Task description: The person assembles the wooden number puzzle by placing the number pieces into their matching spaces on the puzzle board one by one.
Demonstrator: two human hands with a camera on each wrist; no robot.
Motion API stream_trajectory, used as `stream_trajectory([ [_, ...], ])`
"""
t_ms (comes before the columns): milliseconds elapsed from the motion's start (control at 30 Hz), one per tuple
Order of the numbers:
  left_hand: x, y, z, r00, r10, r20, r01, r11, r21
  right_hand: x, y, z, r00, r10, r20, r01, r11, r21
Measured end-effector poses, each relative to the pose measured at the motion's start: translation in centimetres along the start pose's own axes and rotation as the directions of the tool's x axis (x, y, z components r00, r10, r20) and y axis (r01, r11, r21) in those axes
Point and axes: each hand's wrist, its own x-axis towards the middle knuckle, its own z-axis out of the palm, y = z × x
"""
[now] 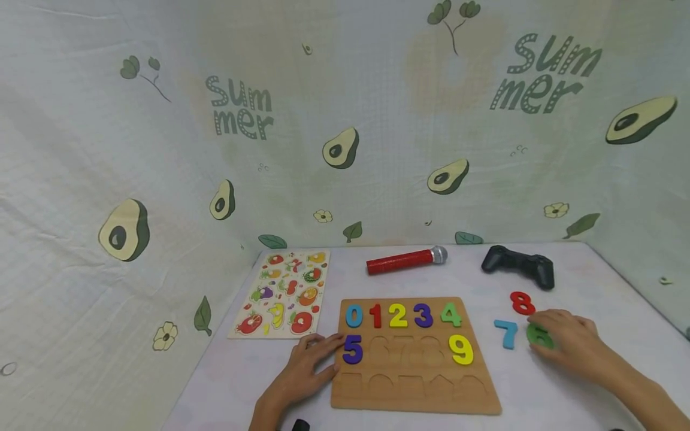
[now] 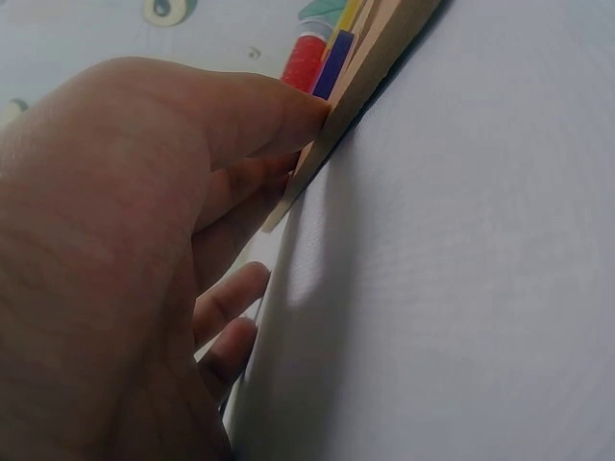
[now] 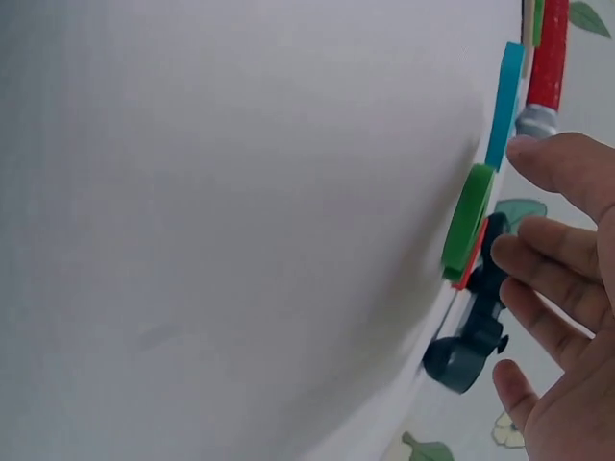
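Observation:
My left hand [image 1: 307,370] rests at the left edge of a wooden number puzzle board [image 1: 409,380], thumb and fingertips touching it near the purple number 5 [image 1: 353,349]. In the left wrist view the thumb meets the rim of the board [image 2: 360,82]. My right hand [image 1: 574,341] is over the green number 6 [image 1: 539,336], partly covering it. The right wrist view shows its fingers spread and apart from the green piece [image 3: 467,223]. Beside it lie a blue number 7 [image 1: 507,333] and a red number 8 [image 1: 522,303].
Numbers 0 to 4 fill the board's top row, and a yellow 9 [image 1: 460,349] sits at the right of the second. A fruit puzzle board [image 1: 259,308] lies at the left. Behind are a red microphone [image 1: 401,261] and a black game controller [image 1: 518,264]. A printed cloth [image 1: 377,90] hangs around.

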Motion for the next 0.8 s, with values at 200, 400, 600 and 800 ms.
stream_trajectory([
  [200, -0.1, 0.1, 0.1, 1.0, -0.009, 0.009, 0.009, 1.0, -0.015, -0.2, 1.3, 0.1, 1.0, 0.027, 0.012, -0.027, 0.999, -0.03],
  [400, 0.0, 0.2, -0.1, 1.0, -0.021, 0.01, 0.021, 1.0, -0.003, -0.2, 2.0, 0.3, 0.999, 0.031, 0.022, -0.03, 0.999, -0.028],
  [600, -0.1, 0.0, 0.0, 1.0, -0.015, 0.004, 0.015, 1.0, 0.004, 0.0, 2.1, 0.3, 0.999, 0.029, 0.029, -0.029, 0.999, -0.016],
  [800, -0.1, -0.2, 0.1, 1.0, -0.003, -0.004, 0.003, 1.0, 0.006, 0.0, 1.9, 0.2, 1.0, 0.008, 0.002, -0.008, 1.0, -0.009],
])
